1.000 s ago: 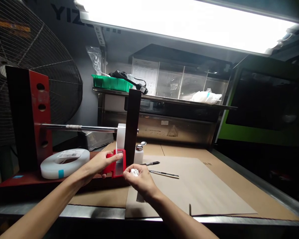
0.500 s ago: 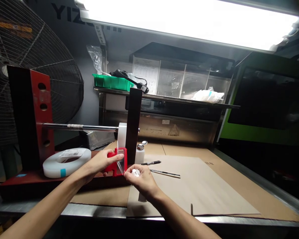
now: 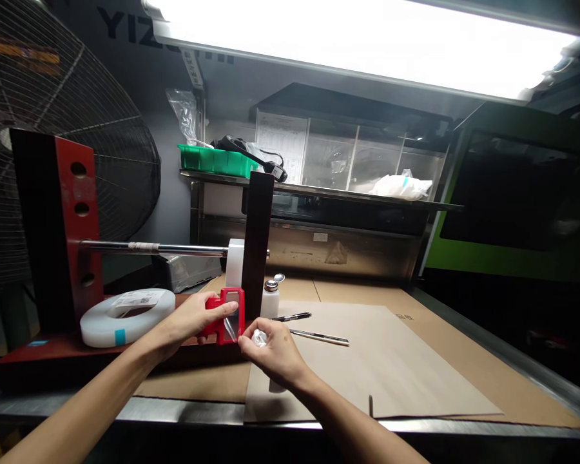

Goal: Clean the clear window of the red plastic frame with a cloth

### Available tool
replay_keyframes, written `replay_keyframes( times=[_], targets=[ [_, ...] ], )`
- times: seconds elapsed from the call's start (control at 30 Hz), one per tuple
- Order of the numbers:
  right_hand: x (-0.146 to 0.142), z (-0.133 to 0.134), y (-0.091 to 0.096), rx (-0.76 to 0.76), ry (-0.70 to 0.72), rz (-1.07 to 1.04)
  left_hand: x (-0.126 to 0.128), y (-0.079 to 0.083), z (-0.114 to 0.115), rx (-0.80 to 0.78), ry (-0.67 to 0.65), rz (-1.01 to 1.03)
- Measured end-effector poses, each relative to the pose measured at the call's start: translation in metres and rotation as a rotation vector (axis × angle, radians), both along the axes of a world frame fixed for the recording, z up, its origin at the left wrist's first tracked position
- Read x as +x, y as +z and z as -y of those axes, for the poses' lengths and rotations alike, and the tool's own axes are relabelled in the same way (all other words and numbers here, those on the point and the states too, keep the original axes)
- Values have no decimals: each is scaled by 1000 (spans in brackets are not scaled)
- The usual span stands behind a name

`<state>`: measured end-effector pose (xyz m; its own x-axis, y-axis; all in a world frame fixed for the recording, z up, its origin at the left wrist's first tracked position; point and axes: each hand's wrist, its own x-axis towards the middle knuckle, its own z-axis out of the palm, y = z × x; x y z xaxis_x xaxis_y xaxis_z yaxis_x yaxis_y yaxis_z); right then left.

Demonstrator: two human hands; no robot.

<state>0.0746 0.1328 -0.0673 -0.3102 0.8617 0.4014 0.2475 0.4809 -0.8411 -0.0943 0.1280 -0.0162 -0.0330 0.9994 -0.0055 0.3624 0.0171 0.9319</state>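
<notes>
Red frame (image 3: 220, 332) hides part of your left hand (image 3: 186, 322) | your right hand (image 3: 281, 352) partly covers the wad (image 3: 259, 338) | left edge cuts fan (image 3: 118, 145)

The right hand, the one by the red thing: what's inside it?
Inside the curled right hand, a crumpled white piece peeks out. The hand covers the rest, so its whole shape can't be seen, nor whether anything else is tucked in there.

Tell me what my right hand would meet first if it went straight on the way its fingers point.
Probably the red plastic piece in your left hand; its edge appears right beside your right hand, though depth is unclear and they may already touch.
</notes>
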Motion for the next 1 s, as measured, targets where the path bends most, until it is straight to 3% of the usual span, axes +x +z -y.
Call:
replay_keyframes(
  times=[0.1, 0.3, 0.37, 0.5, 0.67, 0.9, 1.0],
  targets=[
    [5, 1, -1, 161, -5, 76, -1, -1, 1, -2, -2, 3],
    [14, -1, -16, 658, -20, 411, -1, -2, 1, 39, -6, 29],
    [15, 0, -18, 717, -32, 436, -1, -3, 1, 44, -7, 31],
    [17, 2, -10, 586, -31, 249, -2, -3, 1, 30, -3, 15],
    [16, -2, 12, 380, 90, 96, -3, -2, -2, 47, 7, 6],
    [13, -3, 7, 378, 146, 209, -2, -2, 1, 81, -9, 14],
    [14, -3, 6, 368, 127, 149, -3, -1, 0, 78, -4, 3]
  ],
)
